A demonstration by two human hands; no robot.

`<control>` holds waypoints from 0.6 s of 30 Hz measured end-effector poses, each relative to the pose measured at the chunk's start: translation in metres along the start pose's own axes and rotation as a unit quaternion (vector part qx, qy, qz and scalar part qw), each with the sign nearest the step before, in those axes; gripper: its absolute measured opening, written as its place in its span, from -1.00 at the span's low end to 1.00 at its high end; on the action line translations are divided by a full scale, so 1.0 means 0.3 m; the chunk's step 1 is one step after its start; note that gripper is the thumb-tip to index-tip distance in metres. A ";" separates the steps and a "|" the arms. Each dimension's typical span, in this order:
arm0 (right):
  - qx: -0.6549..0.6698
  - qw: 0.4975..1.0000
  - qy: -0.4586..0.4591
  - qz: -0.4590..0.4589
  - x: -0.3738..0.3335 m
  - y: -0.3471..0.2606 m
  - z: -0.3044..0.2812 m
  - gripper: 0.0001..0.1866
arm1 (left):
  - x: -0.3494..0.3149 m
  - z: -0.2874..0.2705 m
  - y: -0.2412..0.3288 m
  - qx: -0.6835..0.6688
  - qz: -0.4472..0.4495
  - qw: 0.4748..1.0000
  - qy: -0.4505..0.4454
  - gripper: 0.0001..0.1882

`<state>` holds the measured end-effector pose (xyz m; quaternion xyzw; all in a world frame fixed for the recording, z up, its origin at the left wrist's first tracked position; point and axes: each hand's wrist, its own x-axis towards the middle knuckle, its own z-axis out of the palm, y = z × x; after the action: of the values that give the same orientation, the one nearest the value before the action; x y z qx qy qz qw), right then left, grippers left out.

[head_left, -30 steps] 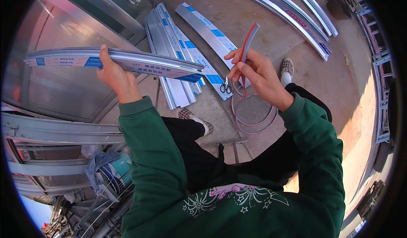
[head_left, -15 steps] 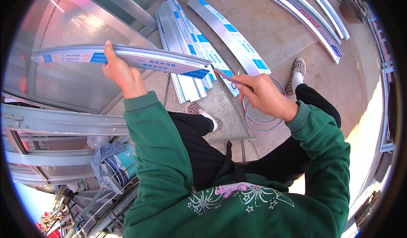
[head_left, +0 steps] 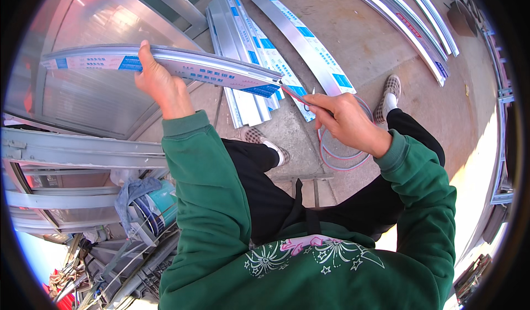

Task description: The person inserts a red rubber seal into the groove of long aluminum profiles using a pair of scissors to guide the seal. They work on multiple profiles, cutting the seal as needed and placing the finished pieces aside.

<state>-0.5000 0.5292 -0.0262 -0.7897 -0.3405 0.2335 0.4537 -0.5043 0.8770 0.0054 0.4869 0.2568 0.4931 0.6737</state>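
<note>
My left hand is closed around a long aluminium profile, thumb over its top edge. The profile is held up nearly level, its side covered in white and blue protective film. In my right hand a thin red and grey strip, perhaps a sealing strip, is pinched between thumb and fingers. The strip's front end meets the right end of the profile; whether it sits inside the groove is too small to tell. The rest of the strip hangs in a loose coil below my right hand.
More film-covered profiles lie on the concrete floor ahead, one single profile beside them. Others lie at the far right. Framed panels lean at the left, above metal frames, a blue-green bucket and scrap.
The profile's right end has tipped slightly lower and shifted a little right. My right hand keeps its pinch on the strip at that end. The view has shifted slightly.
</note>
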 end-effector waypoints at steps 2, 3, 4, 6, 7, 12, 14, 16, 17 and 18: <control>-0.049 0.998 0.012 -0.041 0.001 0.015 0.003 -0.71 | 0.003 -0.001 -0.003 0.003 0.001 1.000 0.006 -0.60; -0.074 0.995 0.028 -0.069 0.001 0.022 0.001 -0.70 | 0.006 -0.002 -0.003 0.006 -0.001 1.000 0.006 -0.60; -0.098 0.990 0.037 -0.090 0.000 0.028 -0.001 -0.68 | 0.008 -0.003 -0.003 0.006 0.001 1.000 0.007 -0.61; -0.131 0.984 0.044 -0.109 0.000 0.036 -0.005 -0.66 | 0.009 -0.003 -0.001 0.008 0.001 1.000 0.009 -0.63; -0.139 0.984 0.042 -0.106 0.000 0.037 -0.005 -0.64 | 0.006 0.000 -0.001 0.011 -0.001 1.000 0.009 -0.64; -0.055 0.992 0.040 -0.105 0.024 0.022 0.016 -0.75 | -0.044 0.047 -0.022 -0.001 -0.034 0.999 -0.014 -0.70; -0.019 0.998 0.004 -0.064 0.037 0.016 0.014 -0.82 | -0.064 0.083 -0.043 -0.006 -0.027 0.999 -0.030 -0.72; 0.167 0.981 -0.089 0.049 0.035 0.015 -0.008 -0.82 | -0.067 0.095 -0.049 -0.018 -0.016 0.999 -0.035 -0.71; 0.270 0.951 -0.132 0.070 0.033 0.017 -0.025 -0.80 | -0.061 0.094 -0.049 -0.024 -0.016 0.999 -0.040 -0.70; 0.288 0.936 -0.168 0.113 0.026 0.019 -0.046 -0.79 | -0.051 0.088 -0.047 -0.030 -0.017 0.999 -0.042 -0.69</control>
<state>-0.4836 0.5254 -0.0249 -0.6073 -0.2387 0.5008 0.5687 -0.4824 0.8518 0.0008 0.4822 0.2211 0.4683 0.7066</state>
